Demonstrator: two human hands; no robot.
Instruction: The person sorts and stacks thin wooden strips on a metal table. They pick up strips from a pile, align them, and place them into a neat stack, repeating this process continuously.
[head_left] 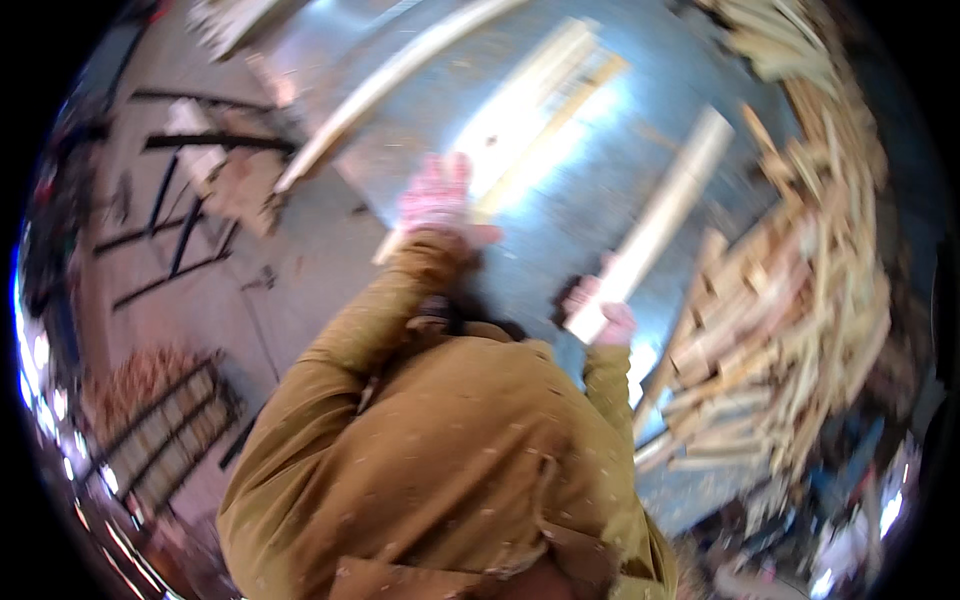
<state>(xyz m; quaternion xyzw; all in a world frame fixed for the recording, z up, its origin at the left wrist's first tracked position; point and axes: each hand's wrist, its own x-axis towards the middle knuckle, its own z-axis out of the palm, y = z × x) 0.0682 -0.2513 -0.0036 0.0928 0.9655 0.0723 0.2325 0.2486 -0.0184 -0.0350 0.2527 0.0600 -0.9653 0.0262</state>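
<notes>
My left hand (437,195), in a pink-and-white striped glove, lies over the near end of a pale wooden board (510,115). Its fingers point forward and the thumb stands apart to the right. A narrower, yellowish strip (570,125) runs along the board's right side. In my right hand (612,318), fingers wrapped round its near end, is another pale wooden board (665,215) that slants away to the upper right. Motion blur softens both hands. Both boards are over a shiny metal tabletop (560,215).
A long wooden strip (400,70) crosses the table's left edge. Loose wood pieces (780,340) are heaped along the right side. On the floor at left stand a dark metal frame (180,220) and a rack of stacked wood pieces (160,425).
</notes>
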